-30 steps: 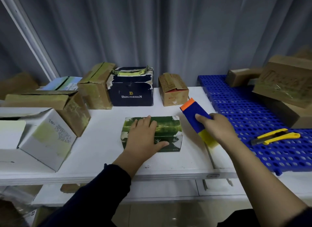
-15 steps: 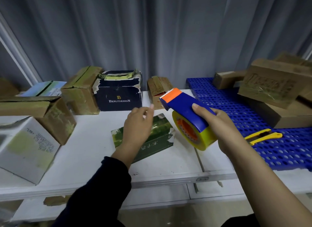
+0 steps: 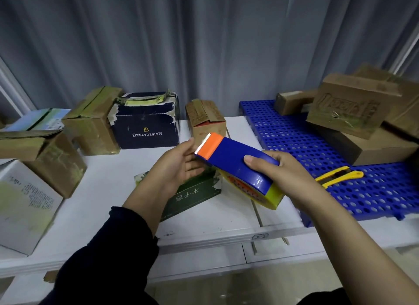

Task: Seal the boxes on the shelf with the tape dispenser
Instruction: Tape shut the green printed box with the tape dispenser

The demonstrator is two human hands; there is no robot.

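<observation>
The left fingers (image 3: 190,150) are loosely straight and a little apart, reaching under the orange toothed end of the tape dispenser (image 3: 235,162). They seem to touch it, but whether they have caught a loose tape end I cannot tell. The left hand (image 3: 179,168) faces palm-up towards the tool. The right hand (image 3: 285,170) grips the blue body, thumb laid along its top and fingers curled beneath.

The dispenser is held in the air just above the green box (image 3: 195,197), which lies on the white shelf (image 3: 102,191). Its long axis runs from near right to far left, the teeth pointing away and left.

This looks like the step of freeing the tape. Next, the end must be pulled out and pressed onto the box's seam.
</observation>
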